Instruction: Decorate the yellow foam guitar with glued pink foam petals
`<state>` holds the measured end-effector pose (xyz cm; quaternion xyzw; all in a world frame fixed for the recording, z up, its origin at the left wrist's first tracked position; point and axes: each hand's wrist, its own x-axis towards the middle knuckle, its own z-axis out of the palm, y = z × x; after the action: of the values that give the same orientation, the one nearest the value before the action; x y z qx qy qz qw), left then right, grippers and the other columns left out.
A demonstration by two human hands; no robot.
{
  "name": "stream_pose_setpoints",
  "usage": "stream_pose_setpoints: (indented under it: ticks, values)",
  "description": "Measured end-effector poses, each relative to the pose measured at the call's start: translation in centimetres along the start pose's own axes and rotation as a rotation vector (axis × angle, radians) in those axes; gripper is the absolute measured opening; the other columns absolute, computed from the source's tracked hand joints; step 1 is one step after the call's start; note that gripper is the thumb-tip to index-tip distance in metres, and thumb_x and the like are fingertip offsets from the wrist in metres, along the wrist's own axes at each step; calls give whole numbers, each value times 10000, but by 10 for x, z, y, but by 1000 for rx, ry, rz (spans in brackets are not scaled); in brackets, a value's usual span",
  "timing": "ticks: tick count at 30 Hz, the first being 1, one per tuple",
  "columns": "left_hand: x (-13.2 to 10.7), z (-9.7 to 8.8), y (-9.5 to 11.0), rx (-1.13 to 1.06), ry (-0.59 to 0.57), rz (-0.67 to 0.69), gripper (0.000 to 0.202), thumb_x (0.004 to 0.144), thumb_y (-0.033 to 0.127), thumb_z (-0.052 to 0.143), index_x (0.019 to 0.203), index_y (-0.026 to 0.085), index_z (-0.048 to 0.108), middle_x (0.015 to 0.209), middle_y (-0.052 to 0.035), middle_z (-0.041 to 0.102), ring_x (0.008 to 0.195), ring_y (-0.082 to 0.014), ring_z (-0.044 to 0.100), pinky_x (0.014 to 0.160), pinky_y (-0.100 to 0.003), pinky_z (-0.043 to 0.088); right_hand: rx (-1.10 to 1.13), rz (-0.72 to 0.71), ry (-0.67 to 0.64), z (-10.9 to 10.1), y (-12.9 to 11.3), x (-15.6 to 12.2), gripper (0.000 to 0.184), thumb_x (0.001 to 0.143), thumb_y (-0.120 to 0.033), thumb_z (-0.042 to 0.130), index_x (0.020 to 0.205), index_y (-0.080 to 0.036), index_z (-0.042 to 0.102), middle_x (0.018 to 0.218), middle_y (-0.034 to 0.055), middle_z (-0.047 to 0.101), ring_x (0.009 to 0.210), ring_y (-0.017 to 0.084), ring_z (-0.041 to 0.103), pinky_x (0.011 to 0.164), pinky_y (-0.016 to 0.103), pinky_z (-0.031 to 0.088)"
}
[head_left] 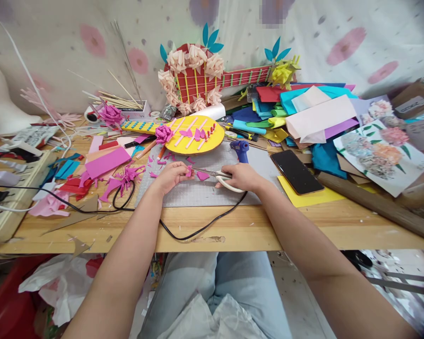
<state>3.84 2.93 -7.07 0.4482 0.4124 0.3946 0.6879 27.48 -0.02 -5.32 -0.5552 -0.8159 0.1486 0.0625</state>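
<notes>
My left hand (172, 176) is closed on a small magenta foam piece (190, 171) over the grey cutting mat (198, 193). My right hand (240, 177) grips white-handled scissors (219, 176), their blades pointing left at the magenta piece. A loose magenta scrap (202, 175) lies just under the blades. Behind the hands lies a yellow craft guitar (194, 134) decorated with pink strips and a magenta flower.
A blue glue gun (239, 149) stands behind my right hand, its black cord looping over the table's front edge. A black phone (297, 172) lies to the right on yellow paper. Stacks of coloured foam sheets, a red guitar craft (198, 77) and pink scraps crowd the wooden table.
</notes>
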Motion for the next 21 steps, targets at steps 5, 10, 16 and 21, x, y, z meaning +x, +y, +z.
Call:
stream_pose_setpoints:
  ticks: [5, 10, 16, 21]
  values:
    - [-1, 0, 1, 5, -11, -2, 103, 543, 117, 646, 549, 135, 545, 606, 6, 598, 647, -123, 613, 787, -350, 532, -2, 1, 6, 0, 0, 0, 441, 702, -650, 565, 705, -209, 580, 631, 9, 590, 588, 136, 480, 544, 256, 241]
    - [-2, 1, 3, -14, 2, -8, 115, 546, 107, 643, 560, 127, 530, 597, 10, 590, 630, -114, 607, 774, -343, 531, 0, -9, -5, -2, 0, -2, 447, 704, -650, 562, 694, -204, 558, 628, 6, 583, 582, 129, 468, 541, 246, 245]
    - [-1, 0, 1, -12, 11, -16, 111, 542, 95, 640, 562, 123, 534, 621, 5, 603, 653, -116, 612, 766, -331, 530, 1, 7, -10, -3, -1, -1, 426, 709, -629, 577, 698, -204, 562, 643, 8, 595, 598, 132, 481, 549, 248, 249]
    - [0, -1, 1, -14, 0, -16, 102, 555, 100, 637, 569, 119, 538, 644, -10, 617, 669, -120, 620, 789, -340, 527, 2, 14, -20, -4, -1, -1, 437, 709, -639, 569, 701, -203, 567, 665, 12, 605, 612, 133, 489, 553, 249, 252]
